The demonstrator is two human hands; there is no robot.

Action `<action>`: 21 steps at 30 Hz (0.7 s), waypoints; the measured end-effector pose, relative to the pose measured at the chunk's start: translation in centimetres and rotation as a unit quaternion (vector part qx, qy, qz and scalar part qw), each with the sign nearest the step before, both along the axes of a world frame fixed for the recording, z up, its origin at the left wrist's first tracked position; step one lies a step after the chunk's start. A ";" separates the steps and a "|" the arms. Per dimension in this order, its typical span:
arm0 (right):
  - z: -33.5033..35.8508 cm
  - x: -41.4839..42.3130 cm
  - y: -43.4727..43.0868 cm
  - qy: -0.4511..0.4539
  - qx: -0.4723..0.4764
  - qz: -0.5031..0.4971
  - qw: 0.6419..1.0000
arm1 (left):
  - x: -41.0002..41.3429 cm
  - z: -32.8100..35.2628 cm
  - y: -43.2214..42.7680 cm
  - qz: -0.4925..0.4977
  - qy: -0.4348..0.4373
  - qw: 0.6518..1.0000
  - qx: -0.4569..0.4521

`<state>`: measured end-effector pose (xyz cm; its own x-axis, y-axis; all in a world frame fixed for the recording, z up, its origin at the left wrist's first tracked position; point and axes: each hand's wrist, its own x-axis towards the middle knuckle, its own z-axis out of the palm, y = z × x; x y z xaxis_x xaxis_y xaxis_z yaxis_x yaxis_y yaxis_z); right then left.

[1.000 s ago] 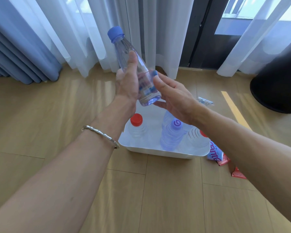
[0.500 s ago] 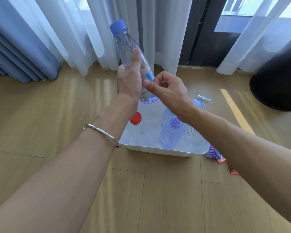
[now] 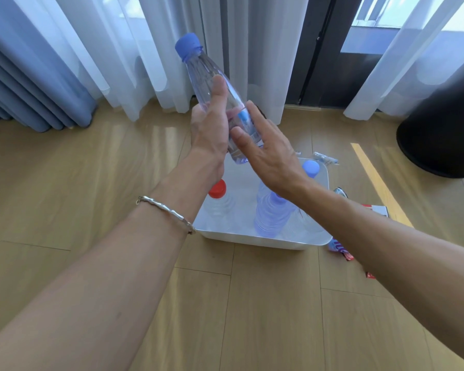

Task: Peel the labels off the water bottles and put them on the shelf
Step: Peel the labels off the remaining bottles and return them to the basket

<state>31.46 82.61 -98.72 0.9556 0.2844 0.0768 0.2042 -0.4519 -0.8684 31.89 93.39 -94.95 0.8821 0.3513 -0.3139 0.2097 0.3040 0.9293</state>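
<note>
A wooden floor [image 3: 65,210] runs up to white curtains [image 3: 145,49]. On it sits a white tub [image 3: 252,238] holding upright water bottles, one red-capped [image 3: 217,191], one tinted blue [image 3: 271,215]. Above the tub, the left hand [image 3: 212,129] is wrapped around a tilted, blue-capped water bottle [image 3: 206,73], cap pointing up and away. The right hand [image 3: 268,153] lies flat against its lower part, fingers straight, by the remaining label [image 3: 245,121]. Peeled labels [image 3: 340,249] lie just right of the tub. A silver bracelet [image 3: 166,210] circles the left wrist.
</note>
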 end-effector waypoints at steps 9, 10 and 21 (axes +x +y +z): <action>0.0 0.0 0.2 -0.059 0.062 -0.048 0.995 | -0.5 0.0 -0.1 0.005 0.017 1.000 0.013; 0.1 0.1 0.2 -0.062 0.068 -0.053 0.994 | -0.5 0.2 -0.2 0.005 0.021 1.000 0.019; 1.0 1.2 0.3 -0.030 0.116 -0.126 0.985 | -0.4 -0.2 0.6 -0.010 0.044 0.999 0.024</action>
